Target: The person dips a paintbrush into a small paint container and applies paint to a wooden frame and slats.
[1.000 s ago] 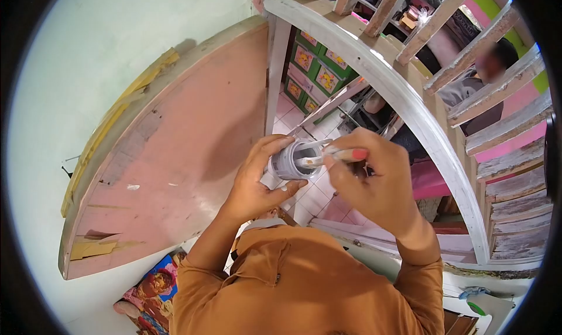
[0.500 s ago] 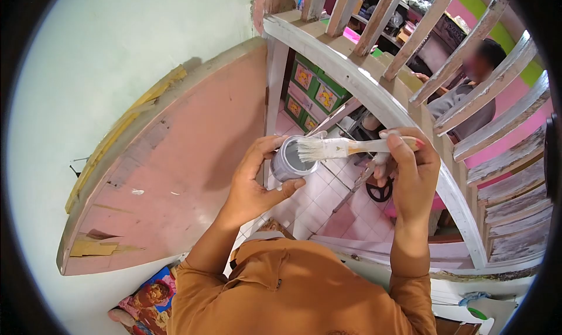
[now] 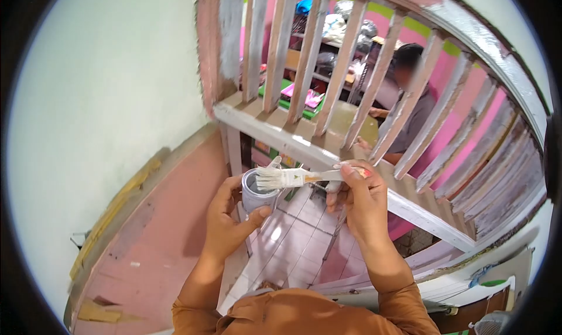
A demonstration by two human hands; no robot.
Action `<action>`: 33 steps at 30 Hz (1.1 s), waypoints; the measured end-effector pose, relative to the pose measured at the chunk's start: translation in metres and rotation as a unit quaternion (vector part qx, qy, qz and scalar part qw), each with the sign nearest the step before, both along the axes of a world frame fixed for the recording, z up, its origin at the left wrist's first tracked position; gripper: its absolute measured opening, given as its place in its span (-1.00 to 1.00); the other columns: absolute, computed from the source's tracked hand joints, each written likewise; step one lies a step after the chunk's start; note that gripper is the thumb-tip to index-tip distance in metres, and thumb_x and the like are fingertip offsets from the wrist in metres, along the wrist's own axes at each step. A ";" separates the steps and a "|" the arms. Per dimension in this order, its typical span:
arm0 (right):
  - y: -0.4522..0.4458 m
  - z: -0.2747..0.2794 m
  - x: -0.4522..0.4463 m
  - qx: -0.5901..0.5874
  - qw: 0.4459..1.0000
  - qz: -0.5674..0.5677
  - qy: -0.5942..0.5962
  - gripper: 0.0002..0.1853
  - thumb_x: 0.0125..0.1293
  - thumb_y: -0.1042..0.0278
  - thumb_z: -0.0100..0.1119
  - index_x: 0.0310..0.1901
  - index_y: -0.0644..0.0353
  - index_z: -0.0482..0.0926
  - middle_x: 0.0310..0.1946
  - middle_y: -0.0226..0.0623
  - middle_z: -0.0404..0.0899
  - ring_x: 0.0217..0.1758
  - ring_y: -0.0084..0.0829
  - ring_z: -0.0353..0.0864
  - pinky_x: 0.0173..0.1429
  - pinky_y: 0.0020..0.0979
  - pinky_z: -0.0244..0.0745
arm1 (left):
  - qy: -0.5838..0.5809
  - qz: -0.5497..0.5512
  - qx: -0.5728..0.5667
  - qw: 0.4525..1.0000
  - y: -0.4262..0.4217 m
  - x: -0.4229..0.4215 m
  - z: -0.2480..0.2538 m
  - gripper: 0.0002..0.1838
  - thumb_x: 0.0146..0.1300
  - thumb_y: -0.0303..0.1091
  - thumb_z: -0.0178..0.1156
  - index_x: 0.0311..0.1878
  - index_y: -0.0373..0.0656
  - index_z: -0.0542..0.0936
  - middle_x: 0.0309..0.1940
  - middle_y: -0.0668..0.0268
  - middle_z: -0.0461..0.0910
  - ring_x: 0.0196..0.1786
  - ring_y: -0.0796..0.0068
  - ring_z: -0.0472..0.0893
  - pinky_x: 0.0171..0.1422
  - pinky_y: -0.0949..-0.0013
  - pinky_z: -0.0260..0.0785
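Note:
My left hand [image 3: 229,213] is wrapped round a small grey paint can [image 3: 257,201], its open mouth facing up toward me. Between the fingers of my right hand [image 3: 364,203] is the handle of a paintbrush [image 3: 293,177], held level with the bristles to the left. Those pale, paint-coated bristles lie over the can's mouth; whether they touch the rim I cannot tell. Just beyond both hands runs a wooden railing [image 3: 281,133] with upright slats, partly coated in white paint.
Behind the slats a person [image 3: 410,110] in grey sits near shelves of bagged goods [image 3: 336,28]. A pink panel [image 3: 158,229] with a worn edge slopes on the left beside a pale wall [image 3: 111,101]. White floor tiles [image 3: 293,218] lie below.
My view has turned up toward the railing, showing more of the slats and the person behind. Both hands still hold the can and the brush, with the bristles over the can's mouth.

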State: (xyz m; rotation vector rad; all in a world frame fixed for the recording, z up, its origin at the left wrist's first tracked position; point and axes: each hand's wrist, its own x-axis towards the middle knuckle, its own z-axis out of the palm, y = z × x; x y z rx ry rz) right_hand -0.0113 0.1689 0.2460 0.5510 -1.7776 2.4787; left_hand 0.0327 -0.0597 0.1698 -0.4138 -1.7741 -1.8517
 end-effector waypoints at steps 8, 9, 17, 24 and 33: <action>0.004 0.071 -0.002 -0.019 0.983 -0.107 0.146 -0.74 0.55 0.23 0.16 -0.03 0.30 0.61 -0.43 -0.23 0.66 -0.50 -0.43 0.65 -0.46 -0.42 0.56 | 0.053 -0.053 0.026 0.997 0.001 -0.047 0.062 -0.38 0.27 -0.32 0.50 0.29 -0.37 0.48 0.11 0.16 0.64 0.17 0.40 0.63 0.31 0.32 0.44; 0.005 0.086 0.002 -0.031 0.979 -0.130 0.156 -0.75 0.53 0.28 0.20 -0.03 0.35 0.58 -0.43 -0.21 0.67 -0.49 -0.44 0.67 -0.41 -0.41 0.59 | 0.059 -0.056 0.020 0.996 0.001 -0.051 0.069 -0.40 0.29 -0.33 0.48 0.29 -0.39 0.47 0.12 0.13 0.65 0.18 0.38 0.62 0.32 0.30 0.43; 0.018 0.163 0.000 -0.004 0.883 -0.289 0.371 -0.79 0.51 0.33 0.24 -0.02 0.31 0.60 -0.33 -0.25 0.69 -0.38 -0.51 0.69 -0.35 -0.45 0.62 | 0.033 -0.089 0.032 0.995 -0.004 -0.055 0.058 -0.38 0.29 -0.28 0.48 0.30 -0.40 0.47 0.14 0.11 0.63 0.21 0.38 0.60 0.33 0.29 0.42; 0.028 0.189 -0.015 0.239 0.640 -0.380 0.624 -0.78 0.34 0.43 0.37 -0.02 0.23 0.66 -0.25 -0.34 0.65 -0.33 -0.54 0.61 -0.28 -0.46 0.54 | 0.029 -0.098 0.051 0.993 -0.012 -0.040 0.024 -0.36 0.24 -0.25 0.52 0.28 -0.37 0.49 0.10 0.17 0.63 0.19 0.38 0.60 0.35 0.27 0.40; 0.039 0.203 -0.021 0.385 0.452 -0.427 0.682 -0.68 0.07 0.53 0.43 -0.11 0.24 0.61 -0.25 -0.20 0.52 -0.30 -0.21 0.58 -0.26 -0.27 0.51 | 0.035 -0.099 0.025 0.994 -0.011 -0.025 0.008 -0.35 0.20 -0.25 0.56 0.24 -0.37 0.50 0.07 0.16 0.64 0.16 0.36 0.62 0.32 0.27 0.42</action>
